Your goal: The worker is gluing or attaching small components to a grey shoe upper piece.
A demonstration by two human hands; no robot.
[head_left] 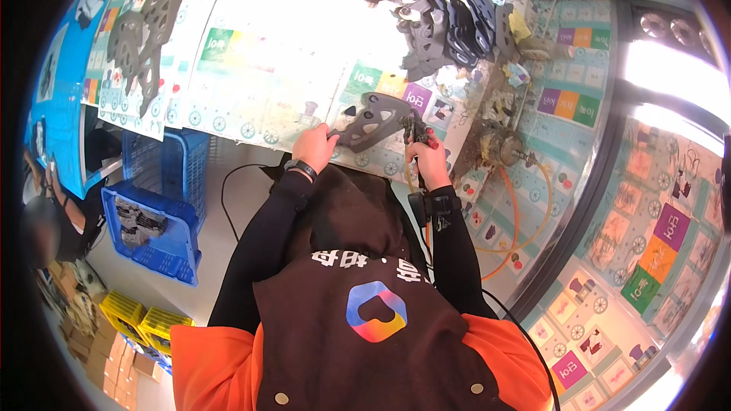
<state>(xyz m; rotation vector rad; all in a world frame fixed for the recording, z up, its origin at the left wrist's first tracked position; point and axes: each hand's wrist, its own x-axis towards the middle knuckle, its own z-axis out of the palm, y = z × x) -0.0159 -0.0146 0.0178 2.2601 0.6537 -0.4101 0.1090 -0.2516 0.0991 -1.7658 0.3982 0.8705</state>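
Note:
My left hand (314, 146), with a dark band on its wrist, pinches the left end of a flat dark grey cut-out piece (375, 123) with several holes. The piece is held just above the near edge of the paper-covered table (251, 99). At the right end of that piece, my right hand (431, 161) is wrapped round a small dark spray gun (416, 131) with red on it. The gun's tip is close to the piece; whether they touch I cannot tell.
Similar dark pieces (449, 27) are heaped at the far right, others (148, 38) lie far left. Hoses (518, 217) hang at a grimy metal fixture (499, 144) on the right. Blue baskets (156, 221) stand left below the table. Another person (61, 217) is at the left edge.

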